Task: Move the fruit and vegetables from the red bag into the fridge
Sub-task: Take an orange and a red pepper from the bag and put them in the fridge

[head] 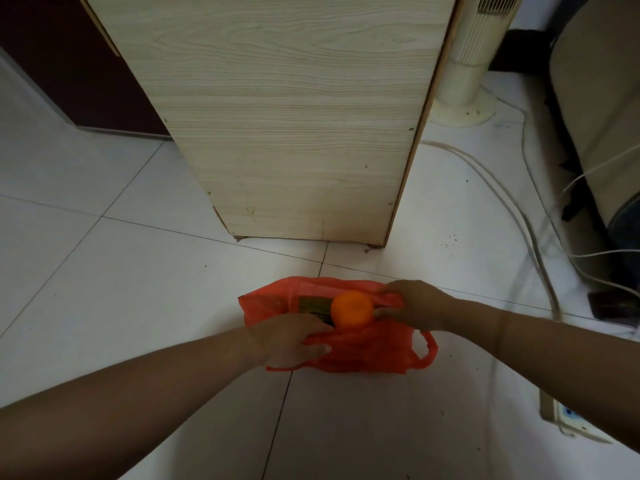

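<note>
A red plastic bag (367, 351) lies on the white tiled floor in front of a wooden cabinet. An orange (351, 309) sits in the bag's open mouth, with a green vegetable (311, 305) showing behind it to the left. My left hand (287, 341) grips the near edge of the bag, fingers curled over the plastic. My right hand (412, 304) holds the orange from its right side, fingertips on the fruit. No fridge is in view.
A light wooden cabinet (287, 116) stands straight ahead. A white tower fan (467, 81) is at the back right. Cables (519, 216) run along the floor on the right to a power strip (568, 420). A dark door or panel (79, 64) is at the back left.
</note>
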The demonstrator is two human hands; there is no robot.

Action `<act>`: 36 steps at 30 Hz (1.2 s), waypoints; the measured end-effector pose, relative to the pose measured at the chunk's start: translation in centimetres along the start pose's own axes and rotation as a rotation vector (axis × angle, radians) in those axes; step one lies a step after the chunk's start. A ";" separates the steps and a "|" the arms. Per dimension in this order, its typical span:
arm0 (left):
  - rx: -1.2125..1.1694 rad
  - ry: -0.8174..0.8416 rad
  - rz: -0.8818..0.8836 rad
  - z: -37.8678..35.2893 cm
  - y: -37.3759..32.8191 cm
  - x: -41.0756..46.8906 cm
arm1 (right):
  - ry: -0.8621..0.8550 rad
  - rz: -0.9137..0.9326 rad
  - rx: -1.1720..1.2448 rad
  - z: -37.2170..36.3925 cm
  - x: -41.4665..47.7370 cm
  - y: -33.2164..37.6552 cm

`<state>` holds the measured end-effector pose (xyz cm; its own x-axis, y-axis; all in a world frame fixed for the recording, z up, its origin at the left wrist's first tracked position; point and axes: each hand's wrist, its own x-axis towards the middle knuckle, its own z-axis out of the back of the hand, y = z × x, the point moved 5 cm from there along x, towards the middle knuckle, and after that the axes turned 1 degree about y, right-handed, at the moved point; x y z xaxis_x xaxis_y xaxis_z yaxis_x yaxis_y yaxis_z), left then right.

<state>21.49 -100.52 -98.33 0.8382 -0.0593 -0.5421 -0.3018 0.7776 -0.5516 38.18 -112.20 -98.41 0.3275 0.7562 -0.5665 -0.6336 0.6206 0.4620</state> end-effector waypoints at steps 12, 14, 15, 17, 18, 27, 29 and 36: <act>0.030 -0.027 -0.056 0.2 -0.3 -0.8 | -0.023 0.097 -0.124 -2.1 2.0 3.4; 0.050 -0.045 -0.048 0.4 0.1 -1.0 | -0.038 0.098 -0.128 -1.8 2.0 3.2; 0.061 -0.062 -0.040 0.7 0.3 -1.0 | -0.056 0.103 -0.122 -1.4 2.0 3.1; 0.072 -0.132 -0.013 1.9 0.4 -1.2 | -0.124 0.113 -0.078 -0.3 1.7 2.9; 0.061 -0.176 0.007 2.7 0.5 -1.4 | -0.170 0.118 -0.044 0.5 1.4 2.9; -0.770 -0.479 0.234 7.9 -0.2 -0.4 | -0.459 0.268 0.318 5.3 -1.5 4.3; -0.935 -0.380 0.264 7.2 -0.8 -0.2 | -0.468 0.335 0.362 5.1 -2.0 5.3; -1.164 -0.317 0.273 6.1 -0.6 0.1 | -0.405 0.365 0.383 4.2 -1.5 6.0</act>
<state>24.52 -97.14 -94.20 0.7085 0.2974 -0.6399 -0.5724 -0.2882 -0.7677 36.82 -108.77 -91.97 0.4236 0.9038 -0.0612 -0.4847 0.2832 0.8276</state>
